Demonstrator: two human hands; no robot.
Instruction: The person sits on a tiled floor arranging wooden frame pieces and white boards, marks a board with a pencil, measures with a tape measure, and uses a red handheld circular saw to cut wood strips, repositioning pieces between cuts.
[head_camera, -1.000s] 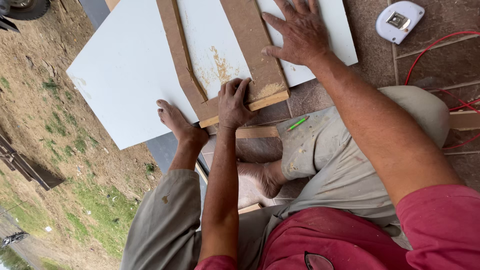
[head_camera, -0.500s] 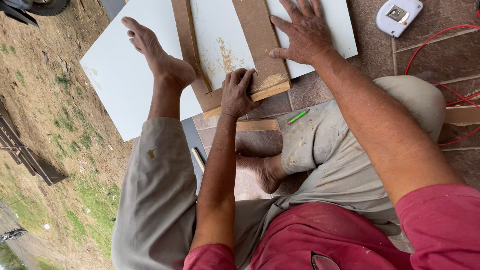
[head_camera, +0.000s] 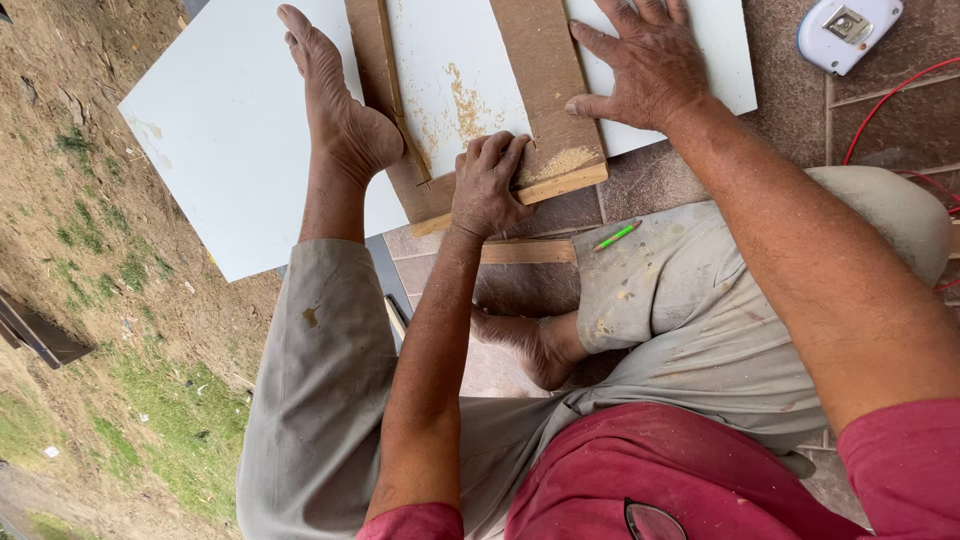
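hands (head_camera: 570, 125) on sawdusty plank (head_camera: 545, 95), foot (head_camera: 335, 110) alongside

Smooth white laminate board (head_camera: 230, 150) under rough brown wooden strips (head_camera: 545, 90).
Pale sawdust (head_camera: 555, 160) dusts matt wood; tape measure (head_camera: 848, 30) of glossy plastic.

A second ago the bare left foot (head_camera: 335, 120) sat tucked just below the near edge of the white board (head_camera: 225, 150), beside the left hand (head_camera: 490, 185); half a second ago it had lifted onto that board, and now it lies further up it, sole against the brown wooden strip (head_camera: 375, 90), toes by the board's far edge. The view has crept nearer the board
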